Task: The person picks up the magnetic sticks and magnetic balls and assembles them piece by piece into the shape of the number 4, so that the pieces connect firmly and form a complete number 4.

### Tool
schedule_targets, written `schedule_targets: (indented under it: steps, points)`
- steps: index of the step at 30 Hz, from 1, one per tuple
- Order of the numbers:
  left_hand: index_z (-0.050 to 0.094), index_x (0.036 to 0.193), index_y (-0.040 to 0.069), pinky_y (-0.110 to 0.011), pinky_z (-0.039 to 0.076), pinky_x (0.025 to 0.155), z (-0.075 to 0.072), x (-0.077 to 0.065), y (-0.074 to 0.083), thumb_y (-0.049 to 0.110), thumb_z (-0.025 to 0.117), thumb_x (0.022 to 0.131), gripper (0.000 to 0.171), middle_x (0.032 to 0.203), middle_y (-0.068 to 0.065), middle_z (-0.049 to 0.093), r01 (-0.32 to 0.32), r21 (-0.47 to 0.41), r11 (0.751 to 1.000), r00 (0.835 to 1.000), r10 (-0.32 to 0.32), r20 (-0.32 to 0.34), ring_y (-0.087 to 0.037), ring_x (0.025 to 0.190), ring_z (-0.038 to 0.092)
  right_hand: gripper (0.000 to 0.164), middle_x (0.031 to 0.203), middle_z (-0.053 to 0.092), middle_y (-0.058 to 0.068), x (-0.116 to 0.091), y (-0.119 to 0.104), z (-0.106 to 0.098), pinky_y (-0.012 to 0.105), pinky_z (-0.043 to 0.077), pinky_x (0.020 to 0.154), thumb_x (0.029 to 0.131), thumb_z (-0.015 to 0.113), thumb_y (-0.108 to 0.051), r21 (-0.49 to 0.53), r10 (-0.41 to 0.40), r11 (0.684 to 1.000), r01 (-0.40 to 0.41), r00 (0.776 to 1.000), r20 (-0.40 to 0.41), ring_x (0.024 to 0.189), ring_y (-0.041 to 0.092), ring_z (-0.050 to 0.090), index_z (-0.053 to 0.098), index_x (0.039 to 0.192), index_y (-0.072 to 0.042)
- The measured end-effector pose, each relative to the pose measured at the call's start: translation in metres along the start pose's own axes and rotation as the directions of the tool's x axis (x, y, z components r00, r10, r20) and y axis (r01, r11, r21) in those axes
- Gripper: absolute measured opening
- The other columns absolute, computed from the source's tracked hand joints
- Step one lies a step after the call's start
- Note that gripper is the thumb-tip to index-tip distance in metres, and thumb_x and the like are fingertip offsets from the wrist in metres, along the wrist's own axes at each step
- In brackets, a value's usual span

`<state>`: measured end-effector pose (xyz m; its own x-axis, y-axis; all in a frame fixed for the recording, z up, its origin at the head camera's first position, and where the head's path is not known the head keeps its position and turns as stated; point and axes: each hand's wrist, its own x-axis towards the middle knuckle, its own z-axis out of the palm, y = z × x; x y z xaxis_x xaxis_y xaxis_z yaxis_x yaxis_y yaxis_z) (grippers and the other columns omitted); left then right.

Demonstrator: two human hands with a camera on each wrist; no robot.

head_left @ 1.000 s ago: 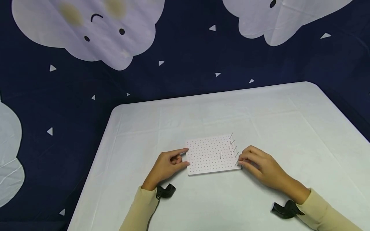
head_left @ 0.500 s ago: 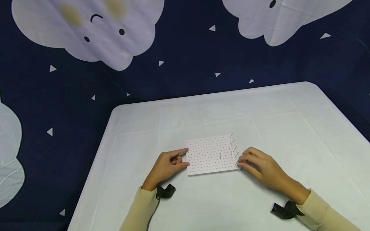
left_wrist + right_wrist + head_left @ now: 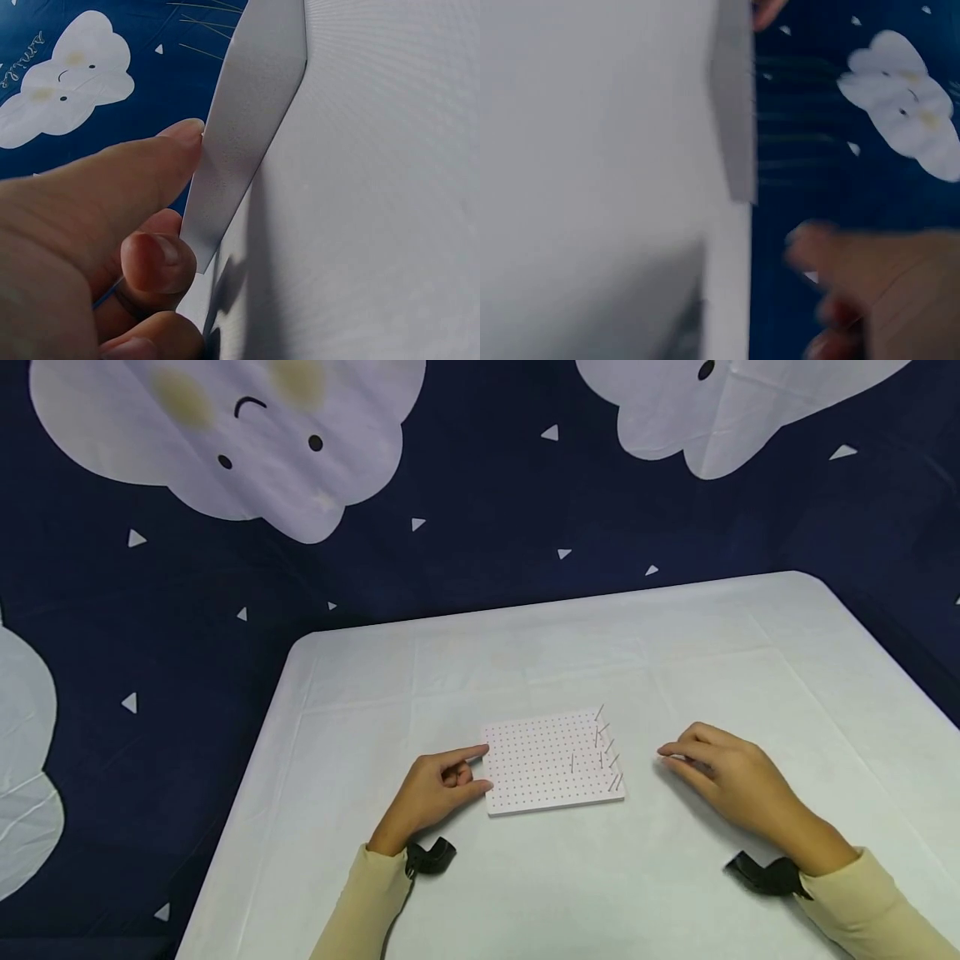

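Note:
A white pegboard (image 3: 540, 764) with rows of small holes lies on the white table. Several thin metal pins (image 3: 572, 763) stand in it, mostly along its right side, some tilted. My left hand (image 3: 431, 789) touches the board's left edge with thumb and index finger stretched out and apart. In the left wrist view the thumb (image 3: 184, 135) rests against the board's upper edge, other fingers curled below. My right hand (image 3: 723, 768) hovers right of the board, apart from it, its thumb and index tips close together. No item shows between them; the right wrist view is blurred.
White cloth covers the table (image 3: 465, 677), with its rounded far edge at the back. Behind hangs a dark blue curtain (image 3: 480, 485) with clouds and small triangles. Black wrist cameras (image 3: 431, 857) sit at both sleeves.
My right hand has left the board's front right corner and moved right and slightly away. Two slanted pins now show at that corner. My left hand and the board stay put.

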<state>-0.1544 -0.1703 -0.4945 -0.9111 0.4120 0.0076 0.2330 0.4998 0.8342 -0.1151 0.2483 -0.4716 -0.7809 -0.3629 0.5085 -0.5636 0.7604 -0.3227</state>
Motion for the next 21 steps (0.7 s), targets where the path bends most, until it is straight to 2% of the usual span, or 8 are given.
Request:
schedule_targets:
  steps: [4, 8, 10, 13, 17, 21]
  points:
    - [0.07, 0.133, 0.019, -0.021, 0.036, 0.061, 0.0, 0.0, 0.0, 0.028, 0.084, 0.088, 0.048, 0.069, 0.012, 0.051, -0.003, 0.002, 1.0, 1.0, 0.003, -0.001, -0.004, 0.059, 0.038, 0.011, 0.078, 0.057, -0.014, -0.002, 0.003, -0.011, 0.027, 0.038, 0.054, 0.079, 0.086, -0.01, -0.141, 0.133, 0.983, -0.12, 0.987, 0.091, 0.063, 0.002, 0.045, 0.081, 0.089, -0.012]
    - [0.07, 0.133, 0.019, -0.021, 0.036, 0.06, 0.0, 0.0, -0.001, 0.028, 0.084, 0.088, 0.048, 0.07, 0.011, 0.053, -0.004, 0.003, 1.0, 1.0, 0.004, -0.002, -0.004, 0.059, 0.038, 0.007, 0.072, 0.053, -0.008, -0.005, -0.004, -0.01, 0.03, 0.038, 0.048, 0.08, 0.084, -0.009, -0.231, 0.185, 0.962, -0.143, 0.968, 0.171, 0.059, 0.008, 0.045, 0.08, 0.085, -0.006]
    - [0.07, 0.133, 0.018, -0.021, 0.036, 0.06, 0.0, 0.0, -0.001, 0.028, 0.084, 0.088, 0.048, 0.07, 0.011, 0.053, -0.012, 0.002, 1.0, 1.0, 0.012, -0.001, -0.004, 0.058, 0.037, 0.007, 0.07, 0.049, -0.004, -0.005, -0.01, -0.008, 0.032, 0.038, 0.046, 0.078, 0.083, -0.003, -0.277, 0.161, 0.955, -0.107, 0.971, 0.178, 0.058, 0.012, 0.044, 0.076, 0.078, -0.005]
    - [0.069, 0.134, 0.017, -0.021, 0.036, 0.06, 0.0, 0.0, -0.001, 0.029, 0.084, 0.088, 0.049, 0.07, 0.01, 0.052, -0.026, 0.0, 1.0, 1.0, 0.026, -0.001, -0.003, 0.058, 0.036, 0.019, 0.068, 0.044, 0.001, -0.004, -0.018, -0.004, 0.033, 0.037, 0.044, 0.071, 0.081, 0.01, -0.359, 0.079, 0.933, -0.012, 0.982, 0.172, 0.056, 0.018, 0.042, 0.068, 0.068, -0.003]
    - [0.069, 0.134, 0.017, -0.021, 0.036, 0.06, 0.0, 0.0, -0.001, 0.03, 0.084, 0.088, 0.05, 0.07, 0.01, 0.052, -0.031, 0.002, 1.0, 1.0, 0.031, -0.002, -0.003, 0.057, 0.036, 0.032, 0.065, 0.04, 0.006, -0.001, -0.025, 0.002, 0.034, 0.035, 0.046, 0.061, 0.08, 0.021, -0.477, -0.006, 0.875, 0.088, 0.985, 0.171, 0.054, 0.022, 0.04, 0.058, 0.061, -0.002]
    - [0.069, 0.134, 0.018, -0.021, 0.036, 0.06, 0.0, 0.0, -0.001, 0.03, 0.084, 0.088, 0.049, 0.07, 0.01, 0.052, -0.032, 0.003, 0.999, 0.999, 0.032, -0.003, -0.003, 0.058, 0.037, 0.037, 0.062, 0.039, 0.009, 0.005, -0.026, 0.007, 0.034, 0.034, 0.048, 0.06, 0.079, 0.02, -0.557, -0.02, 0.822, 0.118, 0.984, 0.179, 0.054, 0.025, 0.043, 0.051, 0.056, -0.004]
